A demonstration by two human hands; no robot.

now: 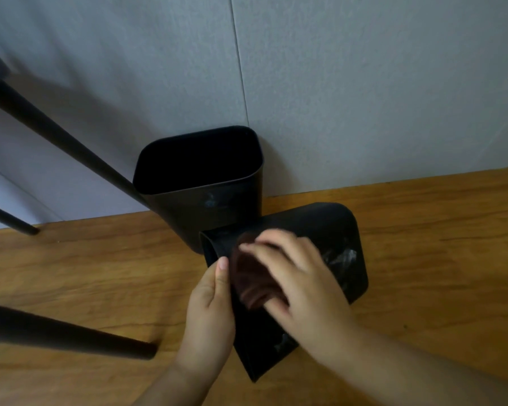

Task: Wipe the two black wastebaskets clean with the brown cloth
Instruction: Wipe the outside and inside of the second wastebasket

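Observation:
One black wastebasket [200,183] stands upright against the grey wall, its mouth open toward me. The second black wastebasket [332,230] is tipped over in front of it, its side facing me. My left hand [208,312] grips that basket's left edge, thumb along the side. My right hand [296,276] holds the brown cloth [250,276] against the tipped basket's side, fingers curled over the cloth. Pale smudges show on the tipped basket near its right end.
The wooden floor [423,244] spreads out to the right and left of the baskets. Dark furniture legs [56,133] slant in from the left, one ending close to my left arm. The grey wall [364,83] closes off the back.

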